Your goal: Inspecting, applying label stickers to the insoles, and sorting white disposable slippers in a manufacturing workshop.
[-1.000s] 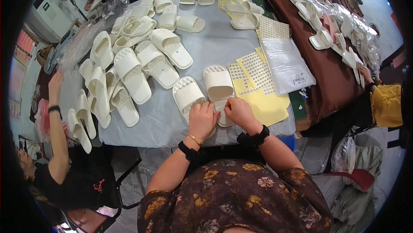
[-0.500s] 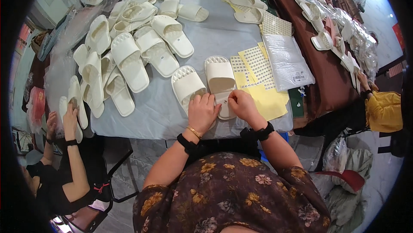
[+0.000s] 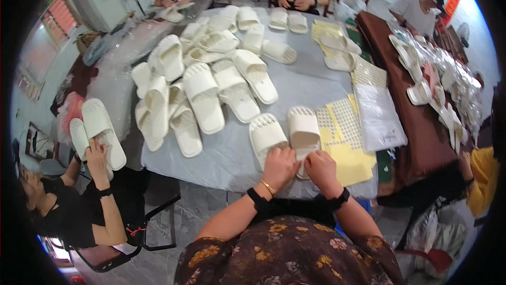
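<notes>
Two white slide slippers lie side by side near the table's front edge, toes pointing away: a left slipper and a right slipper. My left hand is closed at their heel ends, its fingers curled on the left slipper and its thumb by the right one. Close beside it, my right hand is curled in a pinch over the right slipper's heel. Whatever is between those fingers is hidden. Yellow sticker sheets with small printed labels lie just right of the pair.
A heap of white slippers covers the table's left half. A white plastic packet lies at right, beside a brown-covered surface with more slippers. At left, a co-worker's hand holds a slipper pair. Other people sit around the table.
The view has shifted, so the table appears lower and farther right, with more of the far side showing. My hands stay at the slippers' heels; my right hand has come closer to my left.
</notes>
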`<action>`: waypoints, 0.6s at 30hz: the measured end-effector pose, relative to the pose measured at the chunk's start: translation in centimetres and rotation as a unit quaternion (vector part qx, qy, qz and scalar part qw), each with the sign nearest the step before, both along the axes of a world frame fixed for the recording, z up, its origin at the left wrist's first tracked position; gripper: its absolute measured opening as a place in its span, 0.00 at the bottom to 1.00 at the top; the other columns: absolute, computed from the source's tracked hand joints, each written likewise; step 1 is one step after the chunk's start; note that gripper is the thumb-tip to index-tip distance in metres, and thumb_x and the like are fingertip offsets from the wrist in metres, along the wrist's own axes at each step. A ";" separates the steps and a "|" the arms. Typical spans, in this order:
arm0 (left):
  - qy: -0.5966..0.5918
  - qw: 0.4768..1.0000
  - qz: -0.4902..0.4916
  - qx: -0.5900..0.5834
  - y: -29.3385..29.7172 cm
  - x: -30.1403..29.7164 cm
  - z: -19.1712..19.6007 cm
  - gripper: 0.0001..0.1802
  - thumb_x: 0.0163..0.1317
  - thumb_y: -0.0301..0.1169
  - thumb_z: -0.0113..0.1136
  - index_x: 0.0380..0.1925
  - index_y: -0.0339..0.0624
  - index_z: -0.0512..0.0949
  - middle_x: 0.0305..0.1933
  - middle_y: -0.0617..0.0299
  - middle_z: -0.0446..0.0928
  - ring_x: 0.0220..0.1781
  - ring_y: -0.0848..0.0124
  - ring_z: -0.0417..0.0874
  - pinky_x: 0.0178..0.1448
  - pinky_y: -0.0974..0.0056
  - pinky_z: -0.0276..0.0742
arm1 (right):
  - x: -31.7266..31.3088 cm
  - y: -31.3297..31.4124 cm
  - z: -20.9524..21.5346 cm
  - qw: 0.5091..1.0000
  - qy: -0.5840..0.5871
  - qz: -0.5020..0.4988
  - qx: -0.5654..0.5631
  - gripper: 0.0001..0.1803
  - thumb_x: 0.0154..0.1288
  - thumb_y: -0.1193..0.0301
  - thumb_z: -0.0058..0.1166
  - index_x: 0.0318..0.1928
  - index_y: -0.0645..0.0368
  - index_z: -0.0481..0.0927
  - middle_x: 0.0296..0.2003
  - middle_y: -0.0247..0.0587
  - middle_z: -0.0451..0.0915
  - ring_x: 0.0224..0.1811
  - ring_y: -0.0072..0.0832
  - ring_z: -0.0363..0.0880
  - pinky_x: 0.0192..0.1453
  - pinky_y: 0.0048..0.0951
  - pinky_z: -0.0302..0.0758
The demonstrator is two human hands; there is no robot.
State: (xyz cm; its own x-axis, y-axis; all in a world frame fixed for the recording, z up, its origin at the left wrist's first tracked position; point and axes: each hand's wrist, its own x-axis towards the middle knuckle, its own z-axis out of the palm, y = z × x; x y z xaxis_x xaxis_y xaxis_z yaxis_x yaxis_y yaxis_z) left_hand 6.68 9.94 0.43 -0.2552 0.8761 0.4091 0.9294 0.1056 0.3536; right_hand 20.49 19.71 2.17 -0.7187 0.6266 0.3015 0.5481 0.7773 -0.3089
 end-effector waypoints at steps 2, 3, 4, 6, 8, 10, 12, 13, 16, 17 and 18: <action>-0.001 1.000 0.005 0.011 -0.2 0.3 0.0 0.18 0.57 0.42 0.65 0.42 0.42 0.78 0.40 0.59 0.76 0.40 0.59 0.75 0.44 0.55 0.72 | 0.1 0.1 -0.1 1.000 0.004 0.006 -0.003 0.07 0.58 0.69 0.58 0.25 0.56 0.78 0.28 0.44 0.79 0.35 0.44 0.80 0.38 0.44 0.78; -0.008 1.000 0.000 0.019 -0.3 0.5 0.1 0.18 0.57 0.42 0.65 0.42 0.42 0.78 0.41 0.60 0.77 0.40 0.59 0.75 0.44 0.55 0.72 | 0.2 0.2 -0.2 1.000 -0.006 0.000 -0.012 0.07 0.57 0.69 0.58 0.25 0.57 0.77 0.28 0.44 0.79 0.35 0.44 0.80 0.38 0.44 0.78; -0.017 1.000 -0.007 0.025 -0.3 0.5 0.2 0.19 0.57 0.42 0.65 0.42 0.42 0.78 0.41 0.60 0.77 0.41 0.59 0.75 0.44 0.55 0.72 | 0.2 0.3 -0.3 1.000 -0.002 -0.004 -0.024 0.06 0.57 0.69 0.59 0.26 0.57 0.78 0.29 0.45 0.79 0.35 0.45 0.80 0.38 0.46 0.78; -0.002 1.000 -0.002 0.029 0.0 0.2 0.1 0.18 0.57 0.42 0.65 0.42 0.42 0.78 0.41 0.60 0.77 0.41 0.59 0.75 0.45 0.55 0.72 | 0.0 1.2 -0.5 0.997 -0.001 -0.011 -0.081 0.07 0.57 0.69 0.58 0.27 0.59 0.79 0.29 0.47 0.80 0.34 0.47 0.81 0.38 0.46 0.78; -0.001 1.000 -0.012 0.028 0.3 0.5 0.1 0.18 0.57 0.42 0.65 0.42 0.42 0.78 0.40 0.60 0.77 0.41 0.58 0.75 0.45 0.55 0.72 | 0.2 1.9 -0.4 0.989 -0.011 -0.036 -0.141 0.07 0.57 0.69 0.58 0.28 0.61 0.80 0.29 0.49 0.81 0.33 0.49 0.81 0.38 0.46 0.78; 0.001 1.000 0.000 0.017 0.4 0.1 0.2 0.17 0.58 0.41 0.65 0.42 0.42 0.78 0.39 0.59 0.77 0.41 0.58 0.75 0.46 0.55 0.72 | 0.0 3.1 -0.9 0.970 0.062 -0.035 -0.233 0.11 0.58 0.68 0.58 0.30 0.65 0.82 0.28 0.53 0.83 0.31 0.49 0.83 0.36 0.44 0.78; -0.018 1.000 -0.008 0.012 0.3 -0.2 0.5 0.17 0.57 0.41 0.65 0.42 0.42 0.79 0.40 0.58 0.77 0.41 0.58 0.75 0.46 0.55 0.72 | -0.3 4.0 -1.0 0.940 0.132 -0.091 -0.301 0.13 0.59 0.66 0.58 0.31 0.67 0.83 0.25 0.53 0.83 0.28 0.44 0.84 0.34 0.39 0.78; -0.023 1.000 -0.001 0.015 0.3 -0.4 0.7 0.18 0.57 0.40 0.65 0.42 0.41 0.79 0.40 0.58 0.77 0.41 0.57 0.75 0.46 0.54 0.72 | -0.3 4.8 -1.6 0.925 0.147 -0.103 -0.334 0.12 0.60 0.67 0.59 0.32 0.66 0.83 0.25 0.51 0.83 0.27 0.39 0.83 0.35 0.37 0.78; -0.011 0.999 0.002 0.049 0.6 -0.6 0.5 0.19 0.57 0.40 0.66 0.43 0.40 0.80 0.42 0.58 0.79 0.41 0.57 0.75 0.47 0.54 0.72 | -0.3 5.2 -1.2 0.913 0.181 -0.106 -0.350 0.10 0.60 0.70 0.59 0.34 0.66 0.83 0.25 0.48 0.83 0.27 0.32 0.82 0.35 0.33 0.78; -0.017 0.999 -0.001 0.048 0.5 -0.6 0.4 0.19 0.57 0.40 0.66 0.43 0.40 0.80 0.42 0.58 0.79 0.41 0.57 0.75 0.47 0.54 0.72 | -0.5 4.8 -0.6 0.915 0.203 -0.083 -0.338 0.09 0.61 0.71 0.59 0.35 0.66 0.82 0.25 0.47 0.83 0.27 0.29 0.82 0.35 0.32 0.78; -0.016 0.999 -0.002 0.047 0.5 -0.6 0.3 0.19 0.57 0.40 0.66 0.43 0.40 0.80 0.44 0.58 0.79 0.42 0.57 0.76 0.48 0.54 0.72 | -0.5 4.6 0.3 0.933 0.185 -0.063 -0.302 0.06 0.60 0.74 0.60 0.36 0.64 0.82 0.28 0.45 0.83 0.28 0.32 0.83 0.36 0.32 0.78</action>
State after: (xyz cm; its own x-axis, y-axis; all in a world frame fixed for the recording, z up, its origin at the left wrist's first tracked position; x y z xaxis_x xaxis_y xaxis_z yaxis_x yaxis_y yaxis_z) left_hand 6.07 10.42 0.69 -0.2668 0.8350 0.4812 0.9178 0.0678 0.3913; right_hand 19.95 24.27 2.42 -0.5451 0.8345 0.0799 0.3919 0.3379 -0.8557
